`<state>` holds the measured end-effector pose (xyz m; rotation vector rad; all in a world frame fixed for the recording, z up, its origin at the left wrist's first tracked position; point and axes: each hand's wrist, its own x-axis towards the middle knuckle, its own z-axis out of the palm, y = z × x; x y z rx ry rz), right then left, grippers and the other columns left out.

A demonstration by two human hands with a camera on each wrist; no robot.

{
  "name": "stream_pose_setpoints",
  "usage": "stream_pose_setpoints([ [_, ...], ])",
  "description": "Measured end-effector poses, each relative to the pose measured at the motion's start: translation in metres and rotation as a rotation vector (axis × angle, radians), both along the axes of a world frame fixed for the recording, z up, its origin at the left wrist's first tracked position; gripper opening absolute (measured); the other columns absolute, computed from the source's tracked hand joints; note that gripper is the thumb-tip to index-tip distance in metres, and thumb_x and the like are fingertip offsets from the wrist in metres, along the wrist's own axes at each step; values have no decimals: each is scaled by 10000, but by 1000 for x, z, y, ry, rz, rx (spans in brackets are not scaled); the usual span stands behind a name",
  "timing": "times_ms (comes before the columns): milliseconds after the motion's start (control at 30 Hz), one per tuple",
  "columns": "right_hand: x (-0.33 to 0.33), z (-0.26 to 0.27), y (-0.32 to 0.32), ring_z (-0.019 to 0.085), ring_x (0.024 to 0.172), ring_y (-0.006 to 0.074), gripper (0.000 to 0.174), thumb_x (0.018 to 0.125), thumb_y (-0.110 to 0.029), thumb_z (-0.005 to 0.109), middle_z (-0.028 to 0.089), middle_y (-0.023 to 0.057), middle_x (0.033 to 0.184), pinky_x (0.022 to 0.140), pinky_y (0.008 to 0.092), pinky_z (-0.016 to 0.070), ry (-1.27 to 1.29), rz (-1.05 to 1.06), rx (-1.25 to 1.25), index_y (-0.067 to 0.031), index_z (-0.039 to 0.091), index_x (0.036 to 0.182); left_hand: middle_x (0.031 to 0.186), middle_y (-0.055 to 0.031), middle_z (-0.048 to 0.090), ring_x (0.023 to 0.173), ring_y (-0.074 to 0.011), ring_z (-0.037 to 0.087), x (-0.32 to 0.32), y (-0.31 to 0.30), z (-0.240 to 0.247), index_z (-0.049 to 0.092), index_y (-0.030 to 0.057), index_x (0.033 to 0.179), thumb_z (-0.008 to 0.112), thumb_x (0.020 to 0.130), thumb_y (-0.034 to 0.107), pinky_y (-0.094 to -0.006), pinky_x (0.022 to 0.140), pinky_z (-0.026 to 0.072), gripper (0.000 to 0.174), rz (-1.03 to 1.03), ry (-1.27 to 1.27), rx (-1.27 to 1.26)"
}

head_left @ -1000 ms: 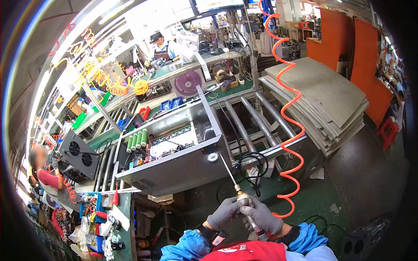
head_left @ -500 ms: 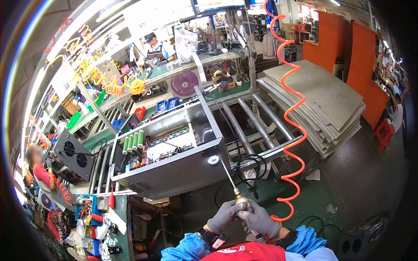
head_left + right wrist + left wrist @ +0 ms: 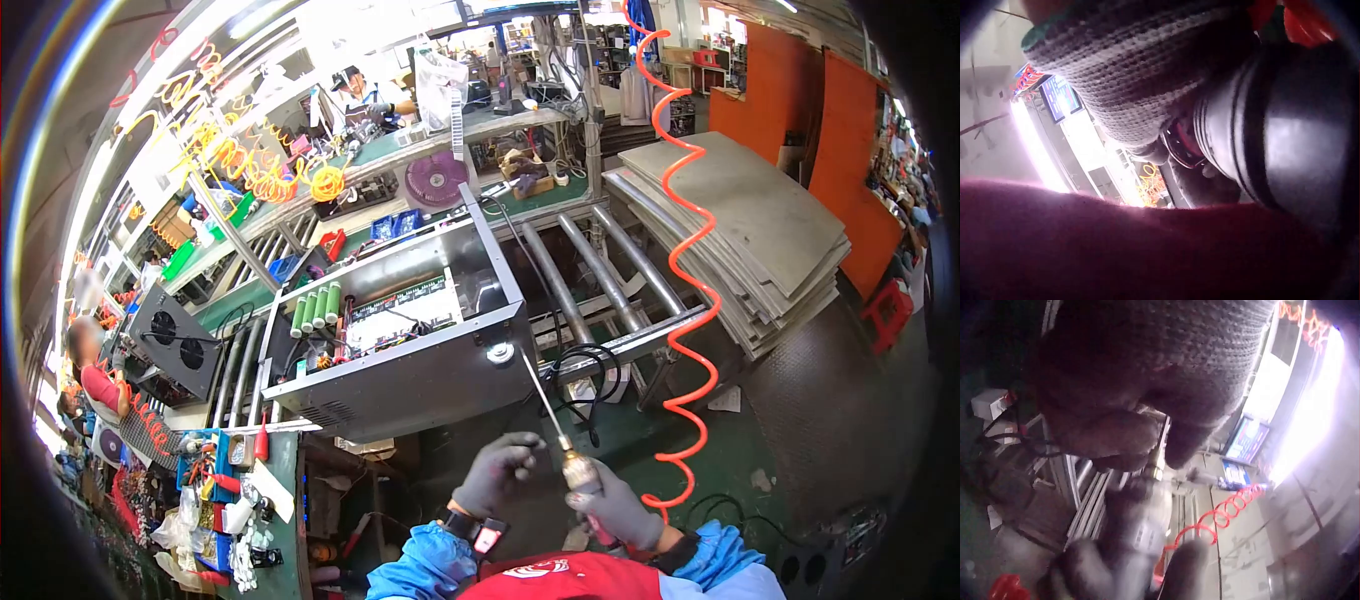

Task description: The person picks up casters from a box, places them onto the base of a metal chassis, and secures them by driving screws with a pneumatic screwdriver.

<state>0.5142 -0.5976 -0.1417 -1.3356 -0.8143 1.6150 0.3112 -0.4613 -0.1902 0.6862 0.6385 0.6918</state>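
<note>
My gloved right hand [image 3: 615, 505] grips the body of a power screwdriver [image 3: 579, 472], whose long thin bit [image 3: 543, 398] points up and away toward the metal case [image 3: 420, 385]. Its tip overlaps the case's near right corner, beside a round white fitting [image 3: 500, 353]. My gloved left hand [image 3: 494, 474] hovers just left of the screwdriver's nose, fingers loosely bent. In the left wrist view, finger and thumb of the left glove [image 3: 1104, 431] overlap the bit, with a gap between them. The right wrist view shows the right glove [image 3: 1147, 81] wrapped over the tool's silver rear end [image 3: 1297, 144].
The open-topped case holds green cylinders [image 3: 318, 308] and a circuit board, on a roller conveyor [image 3: 590, 275]. A coiled orange hose [image 3: 712, 300] hangs at the right, before stacked grey boards [image 3: 740, 210]. Parts bins [image 3: 205, 475] stand lower left; people work beyond.
My left hand has come off the screwdriver's nose and moved slightly left. The right hand keeps its grip, shifted a little to the right. The head view has swung slightly.
</note>
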Motion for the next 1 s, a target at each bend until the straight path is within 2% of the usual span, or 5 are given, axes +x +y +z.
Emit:
stream_pose_setpoints([
  [133,15,-15,-42,589,701,91,726,864,-176,745,608,40,947,609,259,506,-93,45,5,-61,370,1474,1230,-168,634,841,-116,588,-29,15,11,532,-36,1298,528,989,86,-209,634,483,333,216,-81,-143],
  [300,21,2,-65,615,1060,157,843,834,-286,787,626,94,1194,951,315,487,-170,195,42,-30,345,1504,927,-29,645,524,-29,410,-41,27,1,577,81,1053,591,1007,406,-159,435,339,328,276,-46,-143],
  [367,21,11,-65,598,1144,180,901,819,-344,801,616,112,1263,1023,332,451,-138,250,-33,-26,328,1517,968,-56,613,629,-47,468,-46,33,-5,548,46,1179,561,1023,405,-162,477,361,392,298,-50,-173],
  [500,24,-13,-71,605,1169,215,962,793,-433,810,607,134,1301,1024,339,456,-237,289,-16,-27,328,1520,1031,-77,573,724,-67,478,-43,32,13,515,24,1266,564,1033,338,-165,527,388,394,286,-173,-289],
  [1000,23,-12,-66,642,1162,298,989,780,-572,786,629,180,1285,996,367,491,-380,446,13,-83,346,1518,686,43,493,487,-41,355,-58,27,10,588,92,1021,568,1001,472,-187,409,265,381,212,78,-148],
])
